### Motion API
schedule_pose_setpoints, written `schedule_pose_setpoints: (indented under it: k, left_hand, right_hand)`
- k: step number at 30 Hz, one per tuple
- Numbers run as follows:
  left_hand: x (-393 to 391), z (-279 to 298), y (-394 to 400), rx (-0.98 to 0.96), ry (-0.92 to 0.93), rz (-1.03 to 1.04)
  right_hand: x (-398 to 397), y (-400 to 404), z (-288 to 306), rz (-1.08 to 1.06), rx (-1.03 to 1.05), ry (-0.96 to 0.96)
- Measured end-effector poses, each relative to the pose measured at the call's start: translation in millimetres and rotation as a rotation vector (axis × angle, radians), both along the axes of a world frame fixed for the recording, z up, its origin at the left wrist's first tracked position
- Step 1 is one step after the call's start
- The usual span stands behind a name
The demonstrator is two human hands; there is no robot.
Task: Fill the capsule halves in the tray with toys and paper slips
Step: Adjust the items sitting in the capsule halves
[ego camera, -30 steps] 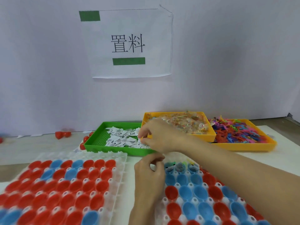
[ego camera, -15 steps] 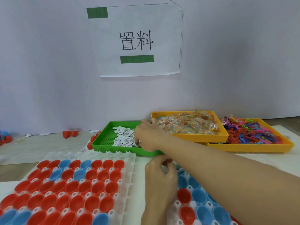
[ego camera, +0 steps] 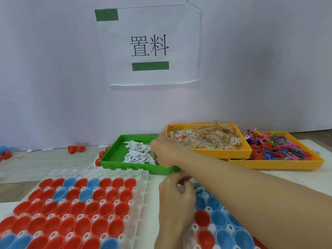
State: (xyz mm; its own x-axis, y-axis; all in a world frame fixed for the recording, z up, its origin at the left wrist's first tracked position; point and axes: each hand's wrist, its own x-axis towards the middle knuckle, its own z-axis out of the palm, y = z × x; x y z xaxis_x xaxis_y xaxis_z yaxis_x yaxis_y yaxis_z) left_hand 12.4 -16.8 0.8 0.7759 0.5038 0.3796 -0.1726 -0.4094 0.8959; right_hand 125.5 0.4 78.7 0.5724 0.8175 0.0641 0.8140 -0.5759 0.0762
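While the right hand (ego camera: pixel 162 151) reaches across into the green plastic tray (ego camera: pixel 115 155), its fingers are curled down among the small white printed paper slips (ego camera: pixel 138 152); whether it pinches one cannot be told. Nearer the camera, the left hand (ego camera: pixel 177 196) hovers with fingertips drawn together, though any slip between them is hidden. It sits over the far edge of the clear plastic tray of red and blue capsule halves (ego camera: pixel 221 223). Beside the green tray, an orange tray of small bagged toys (ego camera: pixel 208 137) stands.
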Motion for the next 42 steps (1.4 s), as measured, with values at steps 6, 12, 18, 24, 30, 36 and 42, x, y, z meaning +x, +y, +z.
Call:
schedule_pose_setpoints:
  k: [6, 12, 18, 24, 30, 36, 42]
  left_hand:
    - [-1, 3, 0, -0.003, 0.022, 0.0]
    - [-1, 1, -1, -0.001, 0.036, 0.043]
    - [1, -3, 1, -0.008, 0.056, 0.058]
    - [0, -2, 2, -0.021, 0.031, 0.059]
    - [1, -3, 0, 0.002, 0.012, 0.046]
    - [1, -2, 2, 0.067, 0.018, 0.049]
    - [1, -2, -1, 0.078, 0.028, 0.063]
  right_hand:
    - [3, -1, -3, -0.031, 0.174, 0.082]
    - [15, -12, 8, -0.043, 0.669, 0.422]
    - [12, -92, 36, -0.077, 0.951, 0.617]
    - [-8, -247, 33, -0.327, 1.105, 0.577]
    - [-33, -349, -8, -0.546, 1.152, 0.475]
    - [-38, -372, -24, -0.504, 1.263, 0.584]
    - [-51, -379, -17, -0.409, 1.117, 0.618]
